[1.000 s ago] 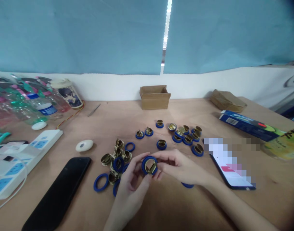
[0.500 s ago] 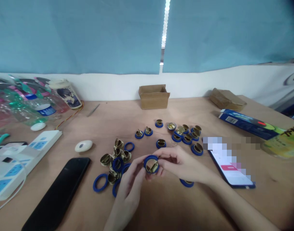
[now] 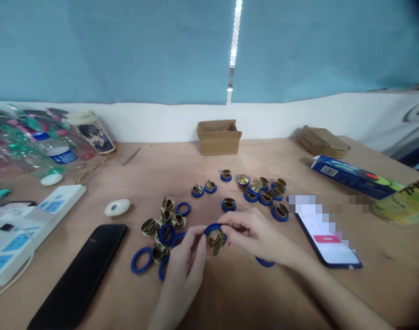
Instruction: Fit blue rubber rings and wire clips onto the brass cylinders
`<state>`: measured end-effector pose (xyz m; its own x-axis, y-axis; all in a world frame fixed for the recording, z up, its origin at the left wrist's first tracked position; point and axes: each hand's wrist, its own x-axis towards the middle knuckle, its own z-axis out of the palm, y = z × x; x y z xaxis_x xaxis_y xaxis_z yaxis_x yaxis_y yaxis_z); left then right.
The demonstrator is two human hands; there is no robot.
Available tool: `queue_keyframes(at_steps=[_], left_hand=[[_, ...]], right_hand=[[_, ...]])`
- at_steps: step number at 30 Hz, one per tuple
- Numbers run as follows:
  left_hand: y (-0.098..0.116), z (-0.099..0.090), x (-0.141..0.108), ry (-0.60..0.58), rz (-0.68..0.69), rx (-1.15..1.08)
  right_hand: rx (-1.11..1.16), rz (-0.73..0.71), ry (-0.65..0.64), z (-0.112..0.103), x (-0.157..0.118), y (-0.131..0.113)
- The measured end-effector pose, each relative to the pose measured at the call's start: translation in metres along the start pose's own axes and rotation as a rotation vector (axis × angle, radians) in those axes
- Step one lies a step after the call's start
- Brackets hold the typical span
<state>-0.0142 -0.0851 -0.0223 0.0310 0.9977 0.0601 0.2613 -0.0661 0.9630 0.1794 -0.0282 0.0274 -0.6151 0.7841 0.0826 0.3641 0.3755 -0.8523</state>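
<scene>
My left hand [image 3: 187, 259] pinches the left edge of a blue ring [image 3: 213, 226] between thumb and fingers. From the other side my right hand [image 3: 252, 231] grips the same ring. A round brass-coloured fitting [image 3: 215, 240] with an upright tab sits in that ring, tilted toward me; how deep it is seated I cannot tell. To the left lies a pile of loose brass fittings [image 3: 149, 227] mixed with blue rings, one of them a bare blue ring [image 3: 141, 260]. Beyond my hands, several fittings with blue rings around them [image 3: 228, 204] rest on the table, most with tabs up.
A black phone [image 3: 80, 275], a white oval case [image 3: 117, 207] and a power strip [image 3: 34, 229] lie left. At right are a lit phone [image 3: 328, 238] and a blue box [image 3: 353, 176]. An open cardboard box [image 3: 219, 143] stands at the back; spray bottles [image 3: 63, 146] are far left.
The brass fitting has turned within the blue ring, and its face and tab now show more toward me. Both hands keep hold and have barely moved.
</scene>
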Motion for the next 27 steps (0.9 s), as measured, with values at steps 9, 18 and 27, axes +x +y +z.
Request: queue_keyframes(at_steps=[9, 18, 27], left_hand=[[-0.002, 0.007, 0.006, 0.055, -0.016, -0.222], [0.002, 0.001, 0.012, 0.087, 0.107, -0.126], [0.064, -0.015, 0.066, -0.024, 0.433, 0.385]], right_hand=[[-0.161, -0.256, 0.116, 0.014, 0.003, 0.003], [-0.423, 0.167, 0.49, -0.055, -0.006, 0.014], [-0.6, 0.383, -0.019, -0.053, -0.005, 0.042]])
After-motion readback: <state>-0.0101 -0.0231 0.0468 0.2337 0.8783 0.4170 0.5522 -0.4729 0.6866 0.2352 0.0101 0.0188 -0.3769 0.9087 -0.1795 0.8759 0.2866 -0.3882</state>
